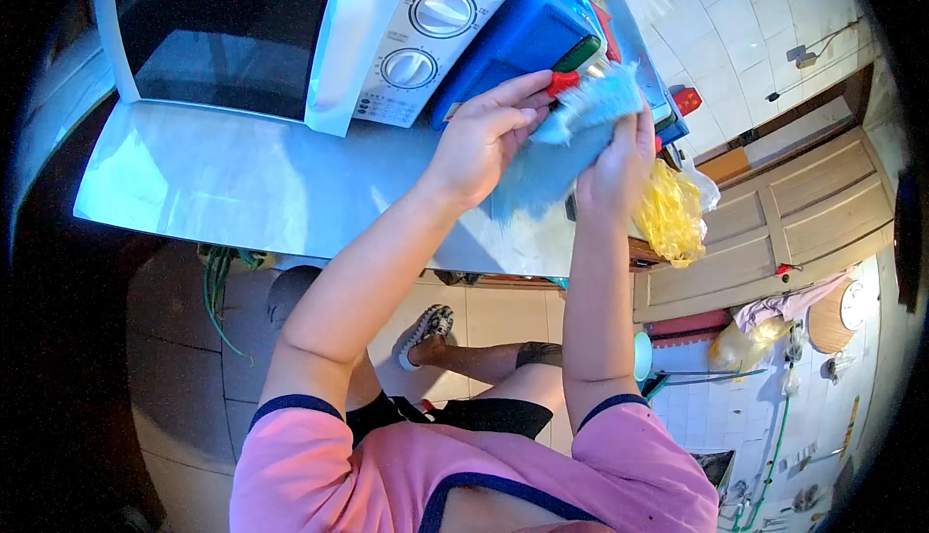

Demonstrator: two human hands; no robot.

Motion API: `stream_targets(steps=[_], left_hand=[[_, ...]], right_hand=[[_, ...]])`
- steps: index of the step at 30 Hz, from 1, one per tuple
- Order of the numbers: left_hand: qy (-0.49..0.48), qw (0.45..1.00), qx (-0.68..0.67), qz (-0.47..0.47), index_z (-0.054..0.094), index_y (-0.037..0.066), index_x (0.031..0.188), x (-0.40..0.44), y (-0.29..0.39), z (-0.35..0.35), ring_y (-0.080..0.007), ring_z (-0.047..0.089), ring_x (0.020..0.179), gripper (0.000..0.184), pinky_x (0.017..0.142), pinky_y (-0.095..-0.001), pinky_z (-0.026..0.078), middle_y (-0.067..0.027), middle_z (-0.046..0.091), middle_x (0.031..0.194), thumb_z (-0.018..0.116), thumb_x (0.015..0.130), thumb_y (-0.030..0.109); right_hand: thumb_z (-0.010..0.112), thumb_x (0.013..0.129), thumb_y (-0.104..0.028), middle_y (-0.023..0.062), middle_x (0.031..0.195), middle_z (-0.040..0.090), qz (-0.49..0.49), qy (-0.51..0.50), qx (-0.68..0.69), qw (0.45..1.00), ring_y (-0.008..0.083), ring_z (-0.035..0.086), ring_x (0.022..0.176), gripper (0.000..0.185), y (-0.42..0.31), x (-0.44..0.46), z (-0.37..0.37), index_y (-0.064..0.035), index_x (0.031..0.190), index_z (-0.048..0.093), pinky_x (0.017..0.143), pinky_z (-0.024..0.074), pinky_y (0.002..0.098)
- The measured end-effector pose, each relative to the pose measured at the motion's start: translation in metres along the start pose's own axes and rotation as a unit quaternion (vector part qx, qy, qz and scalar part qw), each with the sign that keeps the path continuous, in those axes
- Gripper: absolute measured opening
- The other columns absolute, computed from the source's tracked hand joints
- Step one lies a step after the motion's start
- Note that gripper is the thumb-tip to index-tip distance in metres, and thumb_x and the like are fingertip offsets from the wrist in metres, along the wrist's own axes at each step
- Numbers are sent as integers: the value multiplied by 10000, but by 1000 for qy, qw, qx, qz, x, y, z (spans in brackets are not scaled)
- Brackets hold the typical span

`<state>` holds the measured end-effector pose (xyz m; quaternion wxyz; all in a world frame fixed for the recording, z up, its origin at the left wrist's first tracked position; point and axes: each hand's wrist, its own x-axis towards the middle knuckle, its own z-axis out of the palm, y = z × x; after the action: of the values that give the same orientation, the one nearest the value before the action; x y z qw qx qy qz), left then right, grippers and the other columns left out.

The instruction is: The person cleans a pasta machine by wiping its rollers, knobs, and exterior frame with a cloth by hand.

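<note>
A fluffy light-blue cloth hangs from my right hand, whose fingers and thumb are closed on its right edge. My left hand is at the cloth's left side, fingers curled together. The left fingertips touch a small red cap-like piece and seem to pinch it; what it belongs to is hidden behind the cloth. Just behind both hands stands a blue box-like container with a dark green part near its corner.
A white microwave stands on the pale counter, left of the blue container. A yellow plastic bag hangs by the counter's right end. Below are the tiled floor and my legs. A wooden door and a tiled wall with hanging items lie to the right.
</note>
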<state>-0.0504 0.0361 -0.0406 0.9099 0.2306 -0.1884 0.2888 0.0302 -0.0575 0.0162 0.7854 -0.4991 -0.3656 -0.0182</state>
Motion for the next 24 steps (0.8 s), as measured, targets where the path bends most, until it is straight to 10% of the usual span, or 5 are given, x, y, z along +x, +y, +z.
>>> stream_targets(steps=[5,8,12,24], left_hand=[[-9,997,-64,-29,439,-85,1261,-2,7,-2,-216,510,1130,414,988,-298,375,-171,512,1241,390,857,-9],[56,996,-64,-24,418,-80,1274,0,1,-5,-236,492,1157,420,1007,-346,369,-177,507,1238,389,865,6],[104,990,-27,-87,392,-76,1292,-3,-6,0,-243,478,1172,440,1011,-379,372,-180,494,1253,415,861,11],[26,999,29,-13,316,-45,1364,-4,-9,7,-217,430,1207,511,1026,-333,326,-154,432,1328,412,863,-5]], right_hand=[[420,958,-117,113,1147,553,-49,2,-16,999,186,546,1048,254,19,-5,10,9,1168,488,921,444,321],[390,967,-271,118,1164,550,139,97,186,968,248,539,1076,334,31,-2,-17,-26,1172,488,970,415,402],[376,969,-314,90,1102,572,141,36,228,963,225,562,1018,346,36,-6,-52,-69,1190,480,903,461,405],[435,954,-148,72,932,629,56,61,58,995,159,619,800,217,34,-5,13,-10,1049,573,699,509,275]])
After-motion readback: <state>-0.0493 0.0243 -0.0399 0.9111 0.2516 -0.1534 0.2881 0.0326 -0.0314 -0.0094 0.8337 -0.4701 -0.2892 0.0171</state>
